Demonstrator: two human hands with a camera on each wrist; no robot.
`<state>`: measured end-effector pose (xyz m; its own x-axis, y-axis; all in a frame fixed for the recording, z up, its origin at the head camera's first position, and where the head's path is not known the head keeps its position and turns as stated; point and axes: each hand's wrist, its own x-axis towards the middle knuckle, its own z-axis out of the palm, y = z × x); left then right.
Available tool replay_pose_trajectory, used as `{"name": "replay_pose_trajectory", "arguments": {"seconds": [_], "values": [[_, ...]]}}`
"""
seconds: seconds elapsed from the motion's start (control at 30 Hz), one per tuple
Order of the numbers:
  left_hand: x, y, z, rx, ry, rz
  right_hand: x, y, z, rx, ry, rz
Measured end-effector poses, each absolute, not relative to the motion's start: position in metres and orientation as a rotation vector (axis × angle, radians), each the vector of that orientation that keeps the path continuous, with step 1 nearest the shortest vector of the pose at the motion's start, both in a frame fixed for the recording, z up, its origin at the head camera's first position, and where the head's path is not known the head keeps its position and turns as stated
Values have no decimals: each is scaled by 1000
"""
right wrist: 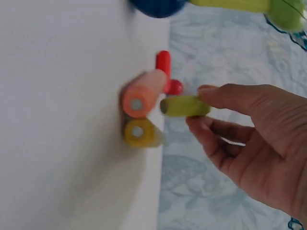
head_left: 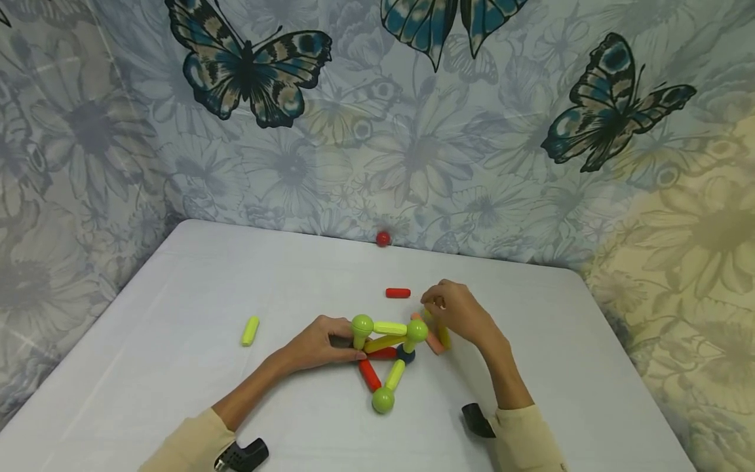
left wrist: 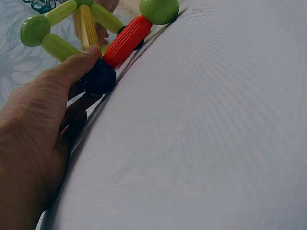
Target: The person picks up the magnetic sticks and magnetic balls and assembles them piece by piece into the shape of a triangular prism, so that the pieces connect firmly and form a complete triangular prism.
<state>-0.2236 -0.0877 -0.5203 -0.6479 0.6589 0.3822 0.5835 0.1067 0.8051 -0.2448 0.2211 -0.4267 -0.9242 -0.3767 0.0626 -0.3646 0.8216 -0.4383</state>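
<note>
A: Your place, by class?
B: Indoor room corner, decorated; you may list it home-like, though home or studio cannot be told.
A: Evidence before you?
B: One printed wall covering (head_left: 425,151), pale flowers, large teal butterflies (head_left: 246,73), ahead and at your left. One plain white surface (head_left: 283,275), rounded far corners. One toy rod-and-ball frame (head_left: 390,328).
</note>
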Motion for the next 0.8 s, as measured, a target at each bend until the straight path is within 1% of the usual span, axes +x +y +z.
{"name": "replay_pose_trajectory", "arguments": {"seconds": [0.17,0.3,0.4,0.47,0.53,0.6,0.8], "values": [[-224,-88,-520,1284,2291,1602,-236,235,-408,-729,3038,-911],[-223,-88,-521,1287,2280,1604,-220,240,-383,-794,2919,-1041],[-223,-88,-521,1291,2276,1612,-206,238,-365,-962,2739,-1082],[-223,-88,-521,1299,2279,1615,-198,233,-358,-1121,2581,-1056],[-223,-88,-521,1288,2272,1621,-192,223,-355,-1252,2436,-970],[-223,-88,-520,1280,2271,1623,-187,209,-356,-1308,2324,-867],[-223,-87,-520,1286,2241,1642,-178,169,-371,-1256,2244,-601]]}}
